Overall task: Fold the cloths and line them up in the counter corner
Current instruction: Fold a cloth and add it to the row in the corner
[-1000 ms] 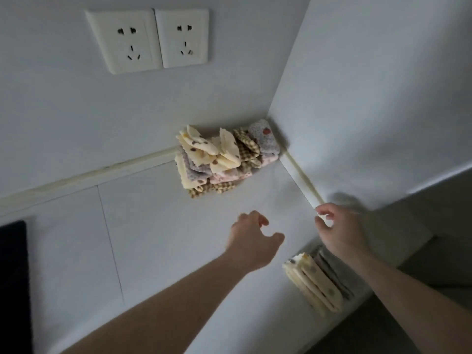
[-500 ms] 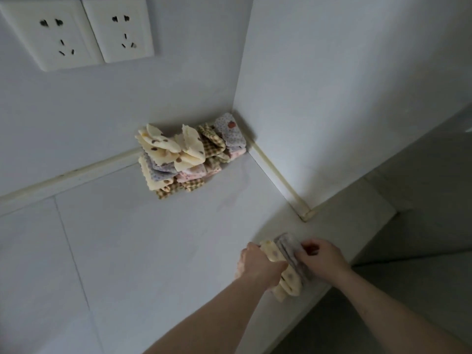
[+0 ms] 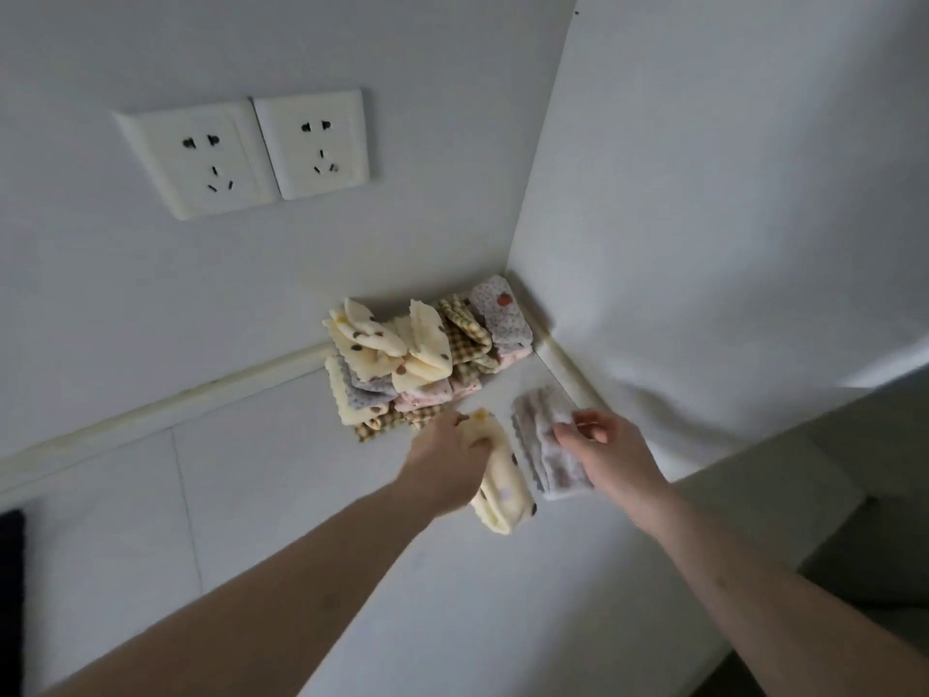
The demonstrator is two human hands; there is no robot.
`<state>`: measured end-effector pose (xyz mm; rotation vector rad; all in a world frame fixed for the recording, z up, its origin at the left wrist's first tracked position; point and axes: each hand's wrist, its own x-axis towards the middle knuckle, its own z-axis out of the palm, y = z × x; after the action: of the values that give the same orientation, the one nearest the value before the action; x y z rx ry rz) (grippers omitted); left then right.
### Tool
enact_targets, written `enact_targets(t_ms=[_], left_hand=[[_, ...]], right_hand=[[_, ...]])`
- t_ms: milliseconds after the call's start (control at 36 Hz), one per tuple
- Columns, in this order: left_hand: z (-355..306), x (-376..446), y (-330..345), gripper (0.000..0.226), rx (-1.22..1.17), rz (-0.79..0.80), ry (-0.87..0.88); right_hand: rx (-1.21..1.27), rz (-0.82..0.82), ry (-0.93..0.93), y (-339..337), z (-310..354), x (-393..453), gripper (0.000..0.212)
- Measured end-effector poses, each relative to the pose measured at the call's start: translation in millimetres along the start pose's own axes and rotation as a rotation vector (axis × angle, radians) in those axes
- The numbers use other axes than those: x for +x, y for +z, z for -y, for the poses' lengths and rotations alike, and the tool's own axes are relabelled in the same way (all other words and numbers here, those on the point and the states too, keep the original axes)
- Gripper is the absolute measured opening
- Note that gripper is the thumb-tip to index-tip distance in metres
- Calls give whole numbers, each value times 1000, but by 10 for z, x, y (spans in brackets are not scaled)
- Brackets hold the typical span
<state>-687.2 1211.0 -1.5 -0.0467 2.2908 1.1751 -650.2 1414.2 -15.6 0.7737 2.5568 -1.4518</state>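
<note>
Several folded cloths point(image 3: 427, 354) stand in rows in the counter corner, yellow spotted, checked, grey and pink ones. My left hand point(image 3: 445, 460) grips a folded yellow spotted cloth point(image 3: 502, 487) just in front of the rows. My right hand point(image 3: 606, 447) pinches a folded grey speckled cloth point(image 3: 540, 435) beside it, close to the right wall. Both cloths sit low over the white counter point(image 3: 251, 495).
Two white wall sockets point(image 3: 246, 153) are on the back wall above the counter. A pale sealing strip point(image 3: 565, 367) runs along both walls. The counter's front edge point(image 3: 744, 500) drops off at the right. A dark object point(image 3: 10, 586) lies at the far left.
Both hands picked up the two folded cloths from the counter's front edge and carried them toward the corner rows. The yellow and grey cloths are separated, one in each hand.
</note>
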Motion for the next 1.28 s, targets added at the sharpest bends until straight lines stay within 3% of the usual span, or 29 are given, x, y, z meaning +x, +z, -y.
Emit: enact_targets(t_ms=[194,333,694,750,861,1056,1194,1278], left_hand=[[-581,433,-657,34,-89,-152,67],[-828,729,-892,40,-114,-223,70],[-983,1326,-979,47,-313,-270,-83],[-977,1361,-938,40,-282,-251,-116],[-903,1469,-860,68,-212,-290,-134],[-705,1591,-701,65,48,-260,-124],[-538,1656,-612,65,251,-275,-147],[-548,1703,-643,62,226,-300,-160]], right_hand=[[243,-96,-17,26,708,547,14],[277,-130,-32,54,975,904,23],[273,-86,-51,217,1287,1331,18],[258,-70,-39,250,1269,1393,22],[213,-65,-14,342,1182,1532,31],[86,-30,26,522,945,1717,33],[-52,-59,-42,572,878,1754,34],[-91,-68,-76,550,880,1777,37]])
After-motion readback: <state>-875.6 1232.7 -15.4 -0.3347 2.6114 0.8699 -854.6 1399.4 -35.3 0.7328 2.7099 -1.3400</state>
